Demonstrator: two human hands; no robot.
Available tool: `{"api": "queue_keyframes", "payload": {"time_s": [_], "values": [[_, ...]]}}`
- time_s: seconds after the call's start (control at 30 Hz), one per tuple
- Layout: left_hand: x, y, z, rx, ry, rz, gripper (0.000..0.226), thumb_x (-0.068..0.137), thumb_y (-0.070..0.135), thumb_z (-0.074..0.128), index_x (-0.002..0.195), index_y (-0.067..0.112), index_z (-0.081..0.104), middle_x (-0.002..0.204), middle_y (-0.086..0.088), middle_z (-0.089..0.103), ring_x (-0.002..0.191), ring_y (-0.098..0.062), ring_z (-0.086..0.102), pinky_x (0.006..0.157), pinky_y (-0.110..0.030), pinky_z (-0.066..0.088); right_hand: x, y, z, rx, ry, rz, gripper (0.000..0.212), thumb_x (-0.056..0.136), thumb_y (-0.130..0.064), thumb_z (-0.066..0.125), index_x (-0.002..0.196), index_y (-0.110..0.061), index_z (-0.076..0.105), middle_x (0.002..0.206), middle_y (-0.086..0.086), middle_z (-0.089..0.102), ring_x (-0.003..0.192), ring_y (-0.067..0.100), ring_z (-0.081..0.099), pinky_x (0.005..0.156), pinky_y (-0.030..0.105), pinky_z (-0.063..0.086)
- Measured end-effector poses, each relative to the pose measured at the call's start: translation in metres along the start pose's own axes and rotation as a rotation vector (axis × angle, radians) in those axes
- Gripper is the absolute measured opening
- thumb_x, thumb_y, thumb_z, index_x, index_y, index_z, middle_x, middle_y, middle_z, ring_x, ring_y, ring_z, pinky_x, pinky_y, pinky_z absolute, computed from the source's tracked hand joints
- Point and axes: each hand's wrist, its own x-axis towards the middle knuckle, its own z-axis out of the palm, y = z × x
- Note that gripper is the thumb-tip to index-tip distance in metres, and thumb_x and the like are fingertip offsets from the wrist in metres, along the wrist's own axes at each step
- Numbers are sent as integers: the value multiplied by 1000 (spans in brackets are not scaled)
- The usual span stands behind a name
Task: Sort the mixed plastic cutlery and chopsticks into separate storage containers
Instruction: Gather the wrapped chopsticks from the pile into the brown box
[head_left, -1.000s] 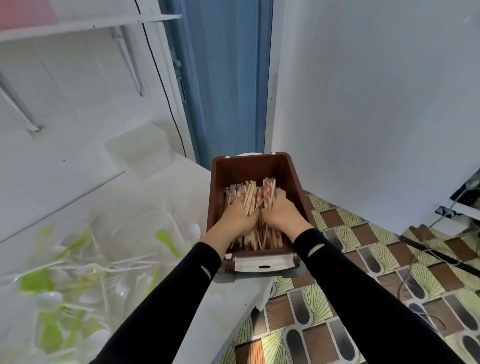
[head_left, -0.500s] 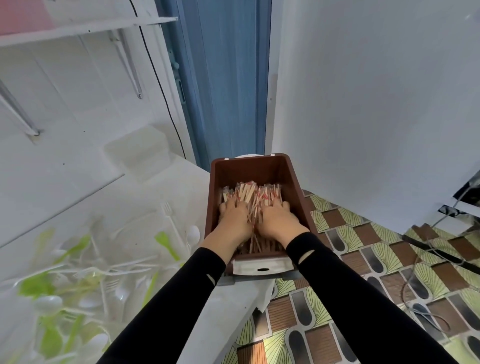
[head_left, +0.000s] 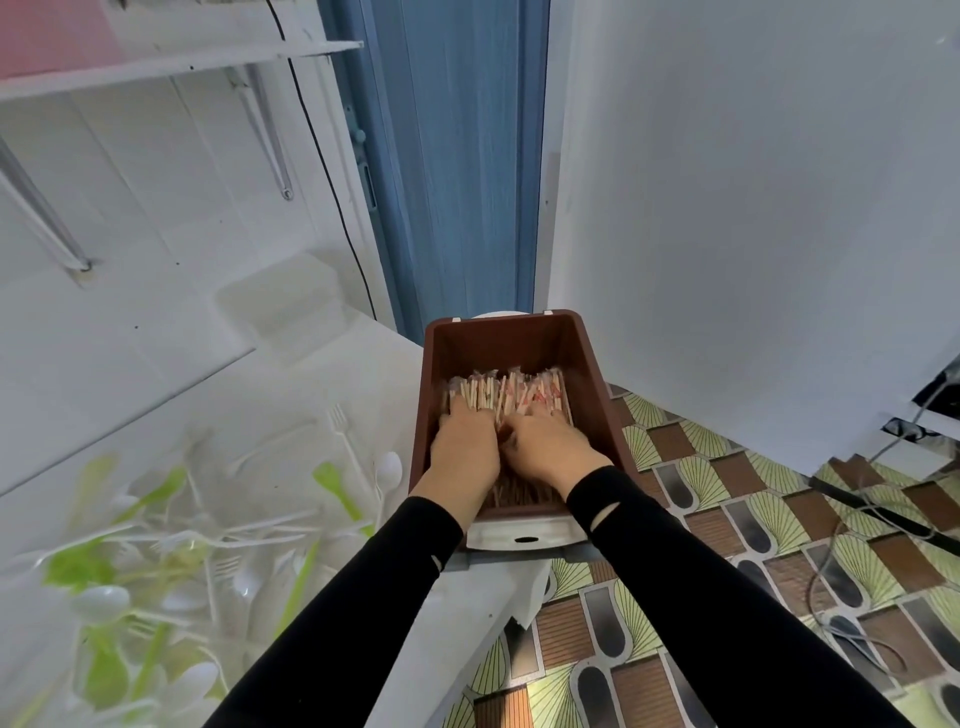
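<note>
A plain white wall (head_left: 753, 208) is seen on the right, evenly lit and shaded softly towards its lower part. Next to it, a blue door (head_left: 457, 182) with fine vertical streaks is set in the far middle. The left side is taken up by a white tiled wall (head_left: 156, 218), on which a white shelf (head_left: 182, 65) is carried by slanted metal brackets (head_left: 270, 140). A thin black cable (head_left: 322, 156) is run down this wall beside the door. Below it, a white counter (head_left: 249, 395) is placed. The floor (head_left: 701, 467) is laid with patterned tiles in green fans, brown rectangles and grey ovals, and a grey cord (head_left: 901, 439) is trailed across it at the right.
</note>
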Motion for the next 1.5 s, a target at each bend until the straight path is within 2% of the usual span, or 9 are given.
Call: {"api": "queue_keyframes", "payload": {"time_s": [0.17, 0.5, 0.6, 0.73, 0.83, 1.03, 1.2, 1.3, 1.5], "values": [[-1, 3, 2, 81, 18, 20, 36, 100, 5, 38, 131, 6, 54, 147, -15, 30, 130, -34, 32, 106, -41, 36, -6, 0, -5, 8, 57, 81, 41, 96, -7, 44, 135, -17, 52, 146, 17, 32, 133, 36, 35, 98, 42, 44], [-1, -4, 4, -84, -35, 116, 38, 92, -8, 50, 130, -1, 49, 139, -17, 44, 117, -31, 55, 96, -30, 42, -6, 2, -1, 29, 97, -50, 38, 93, -8, 51, 128, -20, 59, 130, 8, 50, 122, 31, 51, 92, 41, 47], [-6, -5, -2, -218, 67, 173, 38, 92, -5, 52, 129, 3, 52, 141, -14, 43, 120, -28, 53, 98, -24, 38, -6, 4, 1, 63, 148, -58, 35, 93, -9, 49, 125, -19, 60, 127, 8, 51, 117, 31, 54, 88, 40, 50], [-28, -11, -24, -464, 342, 278, 20, 96, 8, 52, 110, 13, 65, 120, 4, 51, 109, -5, 48, 87, 4, 25, -8, 5, -3, 184, 254, -124, 31, 93, -10, 49, 118, -21, 64, 125, 7, 55, 114, 27, 56, 88, 37, 50], [-56, -38, -38, -545, 449, 310, 18, 93, 7, 55, 98, 20, 67, 106, 10, 55, 98, 3, 48, 88, -2, 34, -18, -8, -5, 276, 402, -196, 26, 96, -13, 49, 112, -22, 68, 119, 2, 59, 108, 19, 57, 89, 30, 45], [-137, -164, -31, -574, 392, 34, 23, 92, 10, 56, 93, 30, 68, 99, 15, 67, 85, -4, 65, 83, -27, 54, -80, -127, 31, 623, 508, -642, 24, 94, -6, 49, 102, -17, 68, 95, -7, 66, 88, 9, 62, 75, 23, 48], [-254, -278, -31, -605, 457, -229, 41, 88, 0, 58, 81, 40, 61, 83, 20, 69, 73, 4, 65, 73, -14, 51, -137, -242, 103, 605, 181, -860, 28, 88, -22, 44, 98, -28, 69, 95, -12, 67, 81, 5, 62, 66, 17, 43], [-337, -340, -26, -601, 529, -391, 43, 87, -4, 59, 81, 39, 62, 84, 19, 70, 76, 4, 65, 69, -7, 47, -170, -296, 151, 602, 21, -937, 32, 85, -34, 38, 93, -30, 70, 95, -11, 67, 84, 9, 64, 71, 26, 50], [-497, -428, -11, -599, 635, -649, 39, 87, -5, 56, 83, 33, 64, 84, 17, 70, 78, 8, 63, 67, -3, 44, -237, -391, 240, 530, -128, -1097, 29, 86, -13, 47, 89, -30, 70, 93, -13, 59, 77, 7, 59, 66, 24, 45]]}}
